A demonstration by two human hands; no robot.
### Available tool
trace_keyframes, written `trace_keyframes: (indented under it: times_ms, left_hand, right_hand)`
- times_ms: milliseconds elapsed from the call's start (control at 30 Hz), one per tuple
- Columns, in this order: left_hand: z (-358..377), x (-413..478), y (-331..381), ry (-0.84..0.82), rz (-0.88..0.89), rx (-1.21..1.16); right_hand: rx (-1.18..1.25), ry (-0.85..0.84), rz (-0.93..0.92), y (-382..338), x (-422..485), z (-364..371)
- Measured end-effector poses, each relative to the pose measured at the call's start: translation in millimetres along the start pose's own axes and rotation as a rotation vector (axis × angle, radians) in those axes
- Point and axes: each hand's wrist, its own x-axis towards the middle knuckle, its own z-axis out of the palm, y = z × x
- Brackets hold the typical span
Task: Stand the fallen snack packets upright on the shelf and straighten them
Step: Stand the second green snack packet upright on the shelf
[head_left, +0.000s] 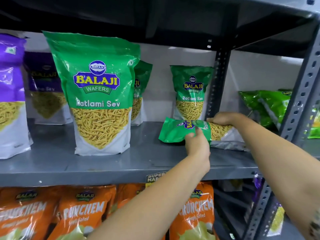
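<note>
Head view: both hands grip a fallen green snack packet [194, 129] lying lengthwise along the shelf [103, 163], left hand [197, 144] fingers pinching its front edge, right hand [223, 118] fingers clasping its rear edge.

Green, purple and orange packets on grey steel

My hands grip the fallen glossy green plastic packet [174, 131], its window showing yellow sev above a white base. The big upright green pouch [97, 90] carries a blue-and-yellow logo and white lettering. Purple plastic pouches [10, 87] stand on the dull grey metal shelf [103, 163]; orange crisp bags [83, 212] with white lettering sit below.
</note>
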Motion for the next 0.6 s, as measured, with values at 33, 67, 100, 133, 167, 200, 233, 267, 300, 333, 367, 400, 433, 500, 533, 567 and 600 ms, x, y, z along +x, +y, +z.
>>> trace_keyframes:
  times_ms: [33, 67, 100, 133, 167, 200, 233, 267, 300, 333, 367, 400, 433, 500, 533, 567, 600]
  left_hand:
    - [2, -2, -2, 0.026, 0.066, 0.06]
    - [3, -5, -2, 0.048, 0.12, 0.104]
    - [4, -8, 0, 0.06, 0.158, 0.125]
    - [4, -10, 4, 0.074, 0.187, 0.129]
    - [3, -9, 7, 0.092, 0.22, 0.12]
    - [3, -8, 10, 0.117, 0.259, 0.095]
    - [3, -5, 11, 0.149, 0.314, 0.062]
    - [2, -5, 14, 0.182, 0.38, 0.022]
    - [2, -5, 18, 0.206, 0.444, -0.018]
    - [2, -4, 24, 0.222, 0.508, -0.042]
    - [2, -2, 29, 0.226, 0.583, -0.056]
    - [0, -1, 36, 0.216, 0.657, -0.066]
    - [-1, 0, 44, 0.198, 0.731, -0.071]
    - [-3, 1, 60, 0.159, 0.837, -0.053]
    - [-4, 1, 68, 0.146, 0.871, -0.038]
    - [-6, 2, 75, 0.137, 0.909, -0.029]
    - [-7, 3, 81, 0.132, 0.943, -0.031]
  right_hand:
    - [0.022, -0.002, -0.023, 1, 1, 0]
    - [0.045, 0.003, -0.045, 4, 5, 0]
    - [0.066, 0.001, -0.065, 8, 11, 1]
    - [0.097, -0.011, -0.081, 15, 22, 3]
    - [0.121, -0.02, -0.103, 19, 29, 5]
    - [0.14, -0.014, -0.113, 18, 26, 5]
    - [0.165, -0.003, -0.104, 8, 9, 2]
    - [0.205, 0.004, -0.087, -1, -4, -1]
    - [0.254, 0.008, -0.076, -8, -17, -4]
    - [0.309, 0.033, -0.064, -9, -22, -6]
    - [0.369, 0.063, -0.057, -11, -29, -7]
    - [0.414, 0.109, -0.046, -11, -35, -8]
    - [0.459, 0.166, -0.029, -12, -42, -8]
    - [0.565, 0.268, -0.007, -16, -52, -3]
    - [0.631, 0.316, -0.013, -18, -57, 1]
    - [0.709, 0.37, -0.033, -21, -62, 8]
    - [0.786, 0.439, -0.057, -24, -66, 15]
